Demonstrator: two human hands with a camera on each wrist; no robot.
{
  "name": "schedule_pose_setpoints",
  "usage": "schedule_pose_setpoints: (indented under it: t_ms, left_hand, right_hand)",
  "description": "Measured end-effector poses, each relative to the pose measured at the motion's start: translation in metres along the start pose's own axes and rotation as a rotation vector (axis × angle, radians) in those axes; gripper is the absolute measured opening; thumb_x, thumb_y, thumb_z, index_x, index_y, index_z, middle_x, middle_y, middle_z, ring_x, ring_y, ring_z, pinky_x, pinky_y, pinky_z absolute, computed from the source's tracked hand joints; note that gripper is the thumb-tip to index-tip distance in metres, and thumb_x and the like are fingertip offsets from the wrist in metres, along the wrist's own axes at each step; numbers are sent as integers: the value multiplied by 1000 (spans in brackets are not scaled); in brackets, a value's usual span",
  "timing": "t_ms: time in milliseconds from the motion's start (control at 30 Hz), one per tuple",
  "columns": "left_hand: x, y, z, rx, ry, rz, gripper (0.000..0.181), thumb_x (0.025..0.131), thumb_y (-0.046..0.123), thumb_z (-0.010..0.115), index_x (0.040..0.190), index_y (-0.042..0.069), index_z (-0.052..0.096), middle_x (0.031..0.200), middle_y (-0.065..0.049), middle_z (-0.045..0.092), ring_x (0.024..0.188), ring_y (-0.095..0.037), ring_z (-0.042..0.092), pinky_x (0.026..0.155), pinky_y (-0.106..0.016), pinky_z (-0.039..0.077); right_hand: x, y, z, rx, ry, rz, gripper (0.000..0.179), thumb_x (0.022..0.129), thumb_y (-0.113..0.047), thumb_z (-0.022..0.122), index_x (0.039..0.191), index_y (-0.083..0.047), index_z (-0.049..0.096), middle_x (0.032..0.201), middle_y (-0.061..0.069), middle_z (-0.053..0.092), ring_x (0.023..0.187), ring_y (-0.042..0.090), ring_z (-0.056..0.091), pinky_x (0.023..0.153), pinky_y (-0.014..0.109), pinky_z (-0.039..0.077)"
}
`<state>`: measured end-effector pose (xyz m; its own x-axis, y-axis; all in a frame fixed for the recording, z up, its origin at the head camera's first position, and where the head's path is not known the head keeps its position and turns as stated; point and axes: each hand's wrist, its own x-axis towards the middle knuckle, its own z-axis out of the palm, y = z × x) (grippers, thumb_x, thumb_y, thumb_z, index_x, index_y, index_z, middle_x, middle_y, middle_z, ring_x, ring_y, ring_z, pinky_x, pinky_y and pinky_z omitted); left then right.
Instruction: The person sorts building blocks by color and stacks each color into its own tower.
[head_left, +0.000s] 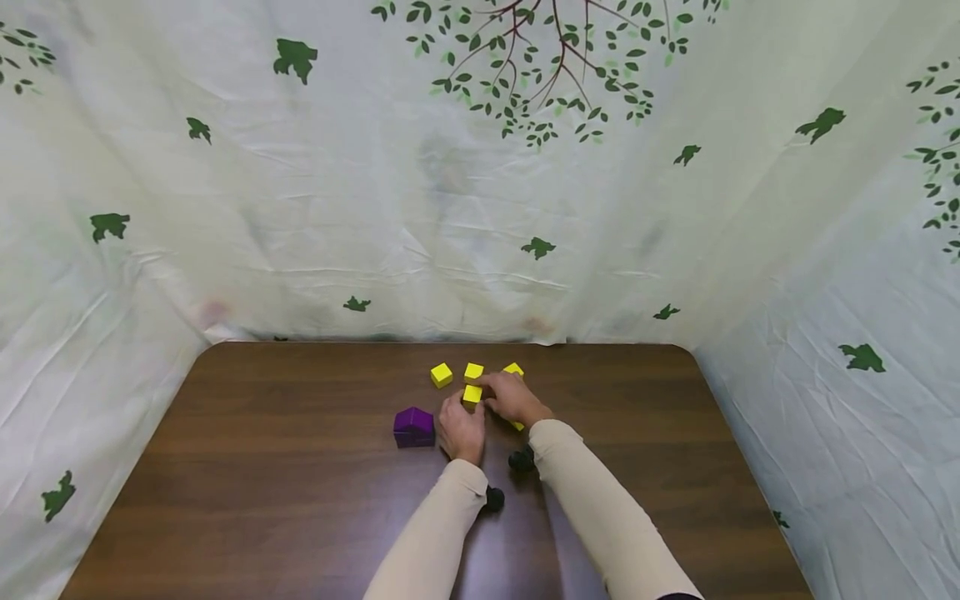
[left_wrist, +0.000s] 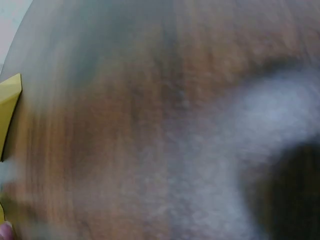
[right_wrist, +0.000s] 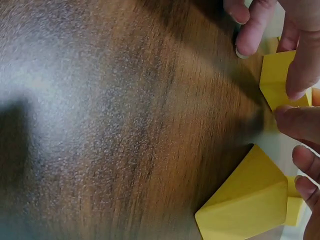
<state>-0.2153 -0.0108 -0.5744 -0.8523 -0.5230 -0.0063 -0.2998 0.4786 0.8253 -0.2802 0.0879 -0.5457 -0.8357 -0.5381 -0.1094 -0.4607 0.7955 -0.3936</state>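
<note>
A small yellow block (head_left: 472, 395) sits between the two hands. My left hand (head_left: 461, 427) pinches it from the left, with a fingertip over its face in the right wrist view. From the right, my right hand (head_left: 517, 397) touches the same block (right_wrist: 275, 70) at its corner; its index finger reaches toward another yellow block (head_left: 473, 372) just behind. One more yellow block (head_left: 517, 426) lies partly hidden under the right hand, and another (head_left: 513, 368) shows beyond it. The left wrist view is blurred, showing only a yellow edge (left_wrist: 9, 107) and a fingertip.
A separate yellow block (head_left: 442, 375) stands behind and left of the hands. Left of the left hand is a purple block shape with a peaked top (head_left: 414, 427). The brown wooden table (head_left: 285, 483) ends at a white leaf-print cloth (head_left: 360, 208). Black wrist cameras (head_left: 522, 459) hang under the sleeves.
</note>
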Motion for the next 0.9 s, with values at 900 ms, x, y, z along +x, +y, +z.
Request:
schedule_pose_setpoints:
  t_ms: [900]
  left_hand:
    - [-16, -25, -30, -151, -269, 409, 44, 85, 1, 71, 127, 3, 60, 103, -11, 62, 65, -10, 51, 58, -23, 44]
  right_hand:
    - [-62, -13, 21, 384, 308, 22, 36, 84, -1, 72, 119, -2, 62, 113, 13, 64, 103, 28, 62, 91, 43, 49]
